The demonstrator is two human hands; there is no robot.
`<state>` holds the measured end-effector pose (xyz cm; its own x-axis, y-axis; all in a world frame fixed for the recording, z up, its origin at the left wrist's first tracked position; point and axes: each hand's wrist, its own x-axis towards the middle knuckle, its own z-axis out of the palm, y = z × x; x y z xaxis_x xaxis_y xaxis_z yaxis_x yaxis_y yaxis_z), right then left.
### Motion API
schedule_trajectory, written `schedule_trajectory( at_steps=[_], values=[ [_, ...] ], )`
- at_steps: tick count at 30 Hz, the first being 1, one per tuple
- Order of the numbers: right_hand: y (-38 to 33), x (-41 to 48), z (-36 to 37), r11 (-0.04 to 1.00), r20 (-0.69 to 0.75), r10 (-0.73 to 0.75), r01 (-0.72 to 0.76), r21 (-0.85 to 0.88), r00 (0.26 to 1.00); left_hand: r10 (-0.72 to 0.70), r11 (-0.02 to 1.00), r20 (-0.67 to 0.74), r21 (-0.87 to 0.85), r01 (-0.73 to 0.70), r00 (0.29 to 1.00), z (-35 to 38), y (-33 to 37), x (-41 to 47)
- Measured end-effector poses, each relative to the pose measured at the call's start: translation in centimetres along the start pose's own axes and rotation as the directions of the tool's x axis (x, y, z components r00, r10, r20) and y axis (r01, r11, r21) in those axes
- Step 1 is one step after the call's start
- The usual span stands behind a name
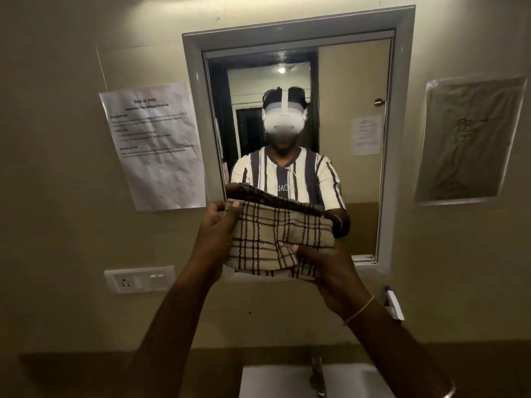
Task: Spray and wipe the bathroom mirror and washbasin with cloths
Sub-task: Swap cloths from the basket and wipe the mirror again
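A folded beige cloth [275, 239] with dark check lines is held up in front of the lower part of the wall mirror [359, 81]. My left hand [215, 234] pinches its upper left corner. My right hand [324, 268] grips its lower right edge from below. The cloth hangs close to the glass; whether it touches I cannot tell. The mirror reflects a person in a striped shirt holding the same cloth. The white washbasin [275, 380] lies at the bottom, with a metal tap [317, 374] between my forearms.
A white spray bottle [393, 304] shows at the right, partly hidden by my right forearm. A printed paper sheet [158, 145] hangs left of the mirror, a plastic-covered drawing [468, 139] right of it. A white switch and socket plate [139, 278] sits low on the left wall.
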<state>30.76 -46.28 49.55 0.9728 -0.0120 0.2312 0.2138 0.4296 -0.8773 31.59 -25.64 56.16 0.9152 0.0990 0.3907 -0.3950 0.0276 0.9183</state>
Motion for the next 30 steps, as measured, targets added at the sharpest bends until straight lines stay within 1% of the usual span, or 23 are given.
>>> schedule_trajectory(
  at_steps=[2, 3, 5, 7, 9, 10, 11, 13, 14, 16, 17, 19, 21, 22, 23, 25, 27, 30],
  values=[
    [-0.2, 0.1, 0.3, 0.984, -0.099, -0.086, 0.069, -0.163, 0.991, -0.041, 0.999, -0.022, -0.031, 0.040, 0.999, 0.2, -0.9, -0.5],
    [-0.3, 0.0, 0.4, 0.979, -0.113, -0.105, 0.083, -0.188, 0.988, -0.053, 0.998, -0.030, -0.046, 0.052, 0.998, 0.4, -1.2, -0.8],
    [-0.7, 0.0, 0.5, 0.984, -0.097, -0.092, 0.075, -0.162, 0.991, -0.067, 0.997, -0.036, -0.049, 0.066, 0.997, 0.2, -1.6, -1.0],
    [-1.2, 0.1, 0.2, 0.995, -0.042, -0.031, 0.027, -0.099, 0.999, -0.097, 0.995, -0.008, -0.038, 0.097, 0.995, -0.3, -1.7, -1.0],
    [-2.2, 0.3, -0.3, 0.998, 0.067, 0.027, -0.023, -0.063, 0.997, -0.150, 0.987, 0.063, -0.053, 0.153, 0.987, -1.2, -1.7, -1.0],
    [-2.9, 0.3, -0.5, 0.996, 0.127, 0.052, -0.043, -0.074, 0.991, -0.175, 0.982, 0.111, -0.048, 0.182, 0.978, -1.8, -1.9, -1.0],
    [-3.5, 0.3, -0.8, 0.993, 0.185, 0.076, -0.057, -0.104, 0.980, -0.198, 0.979, 0.167, -0.021, 0.204, 0.966, -2.3, -2.0, -1.2],
    [-4.8, 0.5, -1.0, 0.976, 0.277, 0.137, -0.082, -0.201, 0.951, -0.236, 0.972, 0.306, 0.087, 0.220, 0.922, -3.0, -2.2, -1.5],
    [-5.3, 0.6, -0.9, 0.963, 0.308, 0.182, -0.107, -0.246, 0.934, -0.258, 0.965, 0.378, 0.141, 0.220, 0.889, -3.2, -2.4, -1.7],
    [-6.0, 0.9, -0.6, 0.935, 0.351, 0.285, -0.178, -0.306, 0.892, -0.294, 0.955, 0.503, 0.189, 0.229, 0.813, -3.2, -2.9, -2.0],
    [-6.2, 1.0, -0.4, 0.923, 0.365, 0.330, -0.217, -0.317, 0.871, -0.302, 0.953, 0.543, 0.186, 0.239, 0.783, -2.9, -3.2, -2.1],
    [-6.2, 1.0, 0.0, 0.916, 0.384, 0.385, -0.300, -0.265, 0.839, -0.295, 0.954, 0.576, 0.133, 0.269, 0.762, -2.2, -3.9, -2.6],
    [-5.5, 1.0, -0.2, 0.919, 0.384, 0.389, -0.382, -0.097, 0.838, -0.272, 0.953, 0.562, 0.047, 0.299, 0.781, -1.7, -4.7, -3.1],
    [-5.0, 1.0, -0.4, 0.917, 0.381, 0.370, -0.399, -0.002, 0.847, -0.263, 0.951, 0.547, 0.006, 0.310, 0.795, -1.5, -5.0, -3.4],
    [-4.4, 1.0, -0.7, 0.912, 0.375, 0.342, -0.400, 0.089, 0.862, -0.256, 0.947, 0.533, -0.029, 0.320, 0.806, -1.4, -5.1, -3.6],
    [-3.4, 0.8, -1.0, 0.901, 0.341, 0.296, -0.380, 0.211, 0.892, -0.251, 0.939, 0.497, -0.082, 0.333, 0.831, -1.1, -4.9, -3.9],
    [-2.5, 0.3, -1.1, 0.895, 0.289, 0.294, -0.369, 0.250, 0.911, -0.235, 0.943, 0.450, -0.108, 0.314, 0.862, -0.7, -4.4, -4.2],
    [-1.1, -0.7, -1.2, 0.899, 0.241, 0.339, -0.389, 0.201, 0.909, -0.175, 0.961, 0.390, -0.132, 0.243, 0.904, 0.0, -3.7, -4.4]
  ],
)
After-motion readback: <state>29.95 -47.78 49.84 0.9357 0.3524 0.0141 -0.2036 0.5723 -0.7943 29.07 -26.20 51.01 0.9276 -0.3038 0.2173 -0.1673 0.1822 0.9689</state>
